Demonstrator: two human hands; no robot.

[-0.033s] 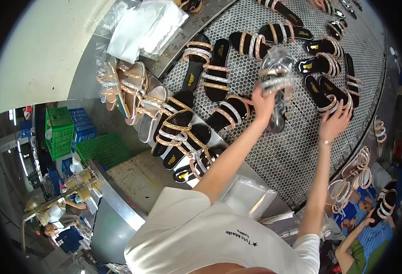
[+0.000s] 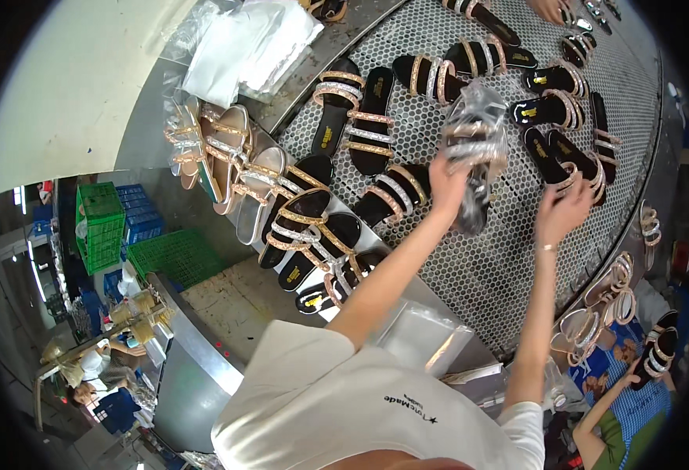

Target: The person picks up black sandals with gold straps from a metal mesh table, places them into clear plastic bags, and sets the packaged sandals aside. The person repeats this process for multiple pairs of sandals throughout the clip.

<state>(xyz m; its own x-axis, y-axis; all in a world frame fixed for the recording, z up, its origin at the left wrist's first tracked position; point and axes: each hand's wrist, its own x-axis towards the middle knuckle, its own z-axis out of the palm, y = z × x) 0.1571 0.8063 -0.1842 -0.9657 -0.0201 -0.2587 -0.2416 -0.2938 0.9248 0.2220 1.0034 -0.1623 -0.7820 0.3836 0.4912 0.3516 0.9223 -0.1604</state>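
My left hand is closed around a pair of strappy sandals in a crinkled clear plastic bag, held above the perforated table. The straps glitter silver and gold; motion smears the bag's lower end. Beside a pair of black slide sandals with sparkling straps is my right hand. Its fingers are slightly blurred but look apart, close to the near straps; whether they touch is hard to tell. A black sandal with three glittering straps lies left of my left hand.
More black sandals lie across the perforated metal table. A row of sandals lines its left edge. White plastic bags pile up at the far left, clear bags near me. At right, a co-worker's hand holds a sandal.
My right hand has shifted toward me and left, off the black slides' straps. The bagged sandals in my left hand have moved slightly.
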